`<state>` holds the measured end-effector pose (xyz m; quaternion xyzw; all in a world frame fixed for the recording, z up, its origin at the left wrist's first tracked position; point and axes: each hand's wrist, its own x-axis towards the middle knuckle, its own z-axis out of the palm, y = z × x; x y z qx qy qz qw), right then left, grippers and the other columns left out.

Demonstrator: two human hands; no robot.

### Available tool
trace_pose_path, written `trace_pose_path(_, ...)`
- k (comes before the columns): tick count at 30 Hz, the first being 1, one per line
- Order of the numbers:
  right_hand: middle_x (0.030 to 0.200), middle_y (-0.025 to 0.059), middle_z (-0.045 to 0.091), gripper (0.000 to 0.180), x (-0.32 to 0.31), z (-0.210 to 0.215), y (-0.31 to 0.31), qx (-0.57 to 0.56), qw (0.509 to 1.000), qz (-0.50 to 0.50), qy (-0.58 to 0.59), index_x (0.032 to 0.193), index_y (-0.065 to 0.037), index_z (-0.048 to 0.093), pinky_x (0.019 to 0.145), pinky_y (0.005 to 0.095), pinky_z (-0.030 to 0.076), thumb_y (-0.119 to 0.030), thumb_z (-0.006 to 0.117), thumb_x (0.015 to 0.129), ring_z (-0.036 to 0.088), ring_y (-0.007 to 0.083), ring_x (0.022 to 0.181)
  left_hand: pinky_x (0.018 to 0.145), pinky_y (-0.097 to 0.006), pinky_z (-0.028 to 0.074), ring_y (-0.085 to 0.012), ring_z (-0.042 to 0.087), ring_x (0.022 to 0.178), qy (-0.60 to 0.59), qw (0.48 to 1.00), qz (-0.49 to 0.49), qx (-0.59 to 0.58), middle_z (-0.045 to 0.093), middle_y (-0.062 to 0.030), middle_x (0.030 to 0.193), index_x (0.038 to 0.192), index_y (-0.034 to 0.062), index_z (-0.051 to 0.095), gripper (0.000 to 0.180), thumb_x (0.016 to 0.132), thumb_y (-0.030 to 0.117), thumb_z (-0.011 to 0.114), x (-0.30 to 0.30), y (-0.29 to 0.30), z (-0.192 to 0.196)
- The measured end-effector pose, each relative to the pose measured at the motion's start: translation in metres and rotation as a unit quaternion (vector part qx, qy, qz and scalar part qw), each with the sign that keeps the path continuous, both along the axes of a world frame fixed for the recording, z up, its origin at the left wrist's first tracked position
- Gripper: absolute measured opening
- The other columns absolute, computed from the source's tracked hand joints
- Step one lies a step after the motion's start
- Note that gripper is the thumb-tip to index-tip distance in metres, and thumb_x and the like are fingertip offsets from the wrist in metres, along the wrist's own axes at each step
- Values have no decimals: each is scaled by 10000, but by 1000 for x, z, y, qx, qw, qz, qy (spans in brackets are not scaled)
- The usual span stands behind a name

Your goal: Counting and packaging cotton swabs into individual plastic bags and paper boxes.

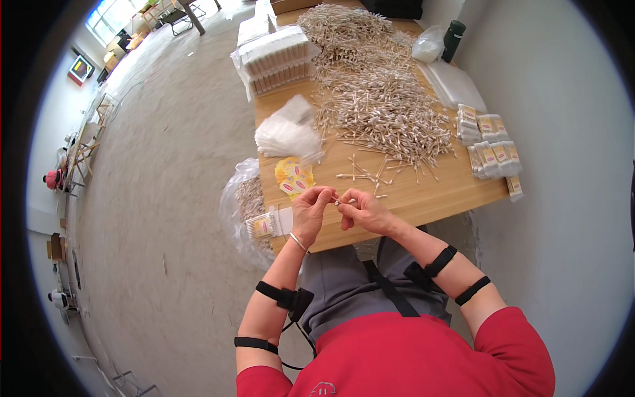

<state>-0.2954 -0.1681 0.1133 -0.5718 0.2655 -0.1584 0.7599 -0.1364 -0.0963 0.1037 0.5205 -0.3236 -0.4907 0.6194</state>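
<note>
My left hand (311,212) and my right hand (362,210) meet over the near edge of a wooden table (450,188). Together they pinch a small bunch of cotton swabs (342,201) with wooden sticks. A few loose swabs (367,173) lie just beyond my hands. A large heap of swabs (377,92) covers the table's middle and far part. Yellow paper labels (294,177) lie left of my hands. A small filled packet (263,225) sits at the table's near left corner.
Stacked filled packets (489,149) lie at the right edge. A pile of empty clear bags (288,132) lies at the left. Boxed swab trays (278,59) stand at the far left. A plastic bag of swabs (245,205) hangs beside the table. A dark bottle (454,40) stands far right.
</note>
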Motion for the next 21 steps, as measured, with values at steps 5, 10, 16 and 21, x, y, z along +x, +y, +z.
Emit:
trace_pose_path(5, 688, 92, 644, 277, -3, -9, -5, 2, 999, 32, -15, 905, -6, 546, 580, 244, 486, -247, 448, 999, 607, 122, 603, 781, -258, 497, -124, 617, 812, 4, 1000, -8, 7, 674, -71, 877, 935, -4, 640, 176, 907, 170, 628, -2, 7, -9)
trace_pose_path(10, 696, 105, 651, 294, -5, -12, -4, 48, 997, 56, -35, 901, -7, 546, 584, 247, 487, -253, 425, 1006, 607, 125, 607, 779, -252, 491, -116, 611, 812, -12, 1000, -11, 2, 674, -69, 868, 928, -4, 639, 160, 911, 154, 622, -6, 8, -7)
trace_pose_path(16, 680, 105, 646, 294, -1, -5, -1, 8, 1000, 12, -14, 882, -13, 530, 585, 253, 489, -261, 431, 1006, 608, 132, 614, 764, -235, 487, -103, 608, 789, 3, 1000, 26, -8, 668, -56, 848, 925, -3, 641, 115, 895, 108, 636, -5, 7, -9)
trace_pose_path(21, 669, 105, 642, 274, -5, -8, -7, 34, 998, 44, -24, 867, -21, 528, 589, 248, 491, -249, 448, 998, 606, 130, 606, 723, -218, 489, -86, 604, 772, -14, 1000, -12, -6, 662, -35, 835, 921, 0, 648, 66, 875, 47, 645, -10, 9, -3)
